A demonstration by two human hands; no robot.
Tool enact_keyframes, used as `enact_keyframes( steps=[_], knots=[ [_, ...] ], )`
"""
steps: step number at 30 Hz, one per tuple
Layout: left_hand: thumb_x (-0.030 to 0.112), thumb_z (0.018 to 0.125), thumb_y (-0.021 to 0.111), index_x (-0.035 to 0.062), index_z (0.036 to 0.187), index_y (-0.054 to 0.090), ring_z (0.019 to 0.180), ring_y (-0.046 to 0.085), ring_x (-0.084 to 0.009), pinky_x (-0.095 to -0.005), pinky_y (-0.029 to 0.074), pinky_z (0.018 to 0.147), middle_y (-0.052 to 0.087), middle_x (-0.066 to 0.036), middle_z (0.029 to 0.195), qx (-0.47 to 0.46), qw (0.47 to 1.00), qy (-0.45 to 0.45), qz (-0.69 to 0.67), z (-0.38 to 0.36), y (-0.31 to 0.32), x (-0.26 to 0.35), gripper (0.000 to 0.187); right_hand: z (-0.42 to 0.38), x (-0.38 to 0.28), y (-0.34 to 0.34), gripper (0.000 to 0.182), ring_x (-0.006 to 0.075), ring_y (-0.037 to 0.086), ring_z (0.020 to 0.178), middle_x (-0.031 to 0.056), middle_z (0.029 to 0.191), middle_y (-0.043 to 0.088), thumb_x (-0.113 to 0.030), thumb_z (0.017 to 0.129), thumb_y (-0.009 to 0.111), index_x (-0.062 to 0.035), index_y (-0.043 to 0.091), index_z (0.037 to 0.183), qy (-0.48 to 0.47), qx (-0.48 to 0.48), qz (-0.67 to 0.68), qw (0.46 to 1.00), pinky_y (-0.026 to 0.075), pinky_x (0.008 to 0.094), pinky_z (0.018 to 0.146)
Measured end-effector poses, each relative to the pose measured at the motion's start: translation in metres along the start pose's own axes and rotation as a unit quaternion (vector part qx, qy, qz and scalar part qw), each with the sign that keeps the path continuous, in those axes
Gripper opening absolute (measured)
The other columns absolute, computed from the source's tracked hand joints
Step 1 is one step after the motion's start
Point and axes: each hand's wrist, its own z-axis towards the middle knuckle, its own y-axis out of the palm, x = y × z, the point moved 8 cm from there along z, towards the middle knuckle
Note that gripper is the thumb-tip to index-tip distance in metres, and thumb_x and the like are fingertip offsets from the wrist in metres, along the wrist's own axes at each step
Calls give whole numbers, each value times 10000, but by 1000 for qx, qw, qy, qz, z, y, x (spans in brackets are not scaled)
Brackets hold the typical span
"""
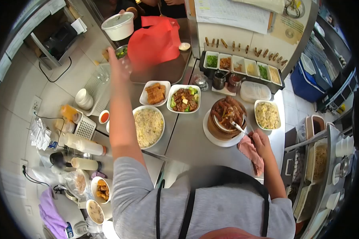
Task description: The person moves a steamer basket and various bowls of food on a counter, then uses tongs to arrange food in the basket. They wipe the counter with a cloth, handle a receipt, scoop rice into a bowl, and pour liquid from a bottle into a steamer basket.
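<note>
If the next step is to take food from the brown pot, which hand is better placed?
Probably the right hand: it holds a metal utensil with its tip at the brown pot. The left hand is far away, near the red bag.

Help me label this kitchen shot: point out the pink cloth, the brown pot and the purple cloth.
Pink cloth (256, 160): head view, middle of its hanging part.
Brown pot (217, 129): head view, outer side wall.
Purple cloth (52, 212): head view, middle of its draped length.
</note>
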Motion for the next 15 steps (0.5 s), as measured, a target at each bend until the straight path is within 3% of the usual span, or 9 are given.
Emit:
enact_keyframes(
  steps=[1,4,7,8,10,11,12,15],
  knots=[
    [718,612,451,168,1323,-49,1199,170,-388,-504,277,891,-55,-197,1348,-6,1000,-2,26,19,4,15,1029,-1,-3,0,223,126,449,570,53,599,471,-189,845,407,7,498,788,-1,3,-8,1000,375,242,540],
    [727,594,455,183,1325,1,1196,163,-389,-539,225,915,-28,-206,1345,29,997,-78,-7,64,11,32,1018,-3,-7,-3,228,156,471,618,76,656,490,-191,835,423,17,512,864,7,9,-14,1000,384,262,578],
    [735,590,445,194,1326,37,1195,167,-391,-542,196,929,-29,-211,1339,38,996,-74,27,87,25,38,1000,-1,-17,-11,260,183,481,673,101,723,496,-209,835,427,20,519,916,-38,22,-33,998,385,278,617],
    [712,653,384,190,1314,150,1207,128,-379,-545,219,912,105,-139,1352,58,993,-99,7,93,29,34,874,1,-26,-14,290,161,462,650,81,714,484,-237,840,417,17,521,934,-80,36,-66,994,374,262,598],
    [677,674,411,189,1306,173,1199,158,-374,-537,224,914,148,-135,1341,4,995,-104,-4,118,34,29,833,7,-45,-17,352,118,424,604,41,695,462,-294,850,398,11,526,970,-165,59,-135,975,354,230,561],
    [659,684,424,189,1303,185,1196,173,-372,-533,226,915,170,-132,1336,-19,994,-106,-10,128,35,24,813,9,-49,-17,359,121,422,604,45,702,459,-302,850,399,12,526,971,-161,64,-138,975,351,232,561],
    [505,732,481,164,1278,232,1160,258,-356,-518,239,915,249,-123,1301,-36,997,-65,-24,137,35,23,690,11,-55,-17,367,124,419,604,49,709,456,-310,850,400,13,526,971,-158,68,-141,975,348,233,562],
    [316,724,522,136,1247,277,1120,324,-334,-517,296,871,288,-122,1268,-56,994,-34,-93,151,27,12,605,18,-52,-22,346,168,451,665,78,738,469,-285,850,402,13,525,978,-122,60,-113,984,362,261,605]
  ],
)
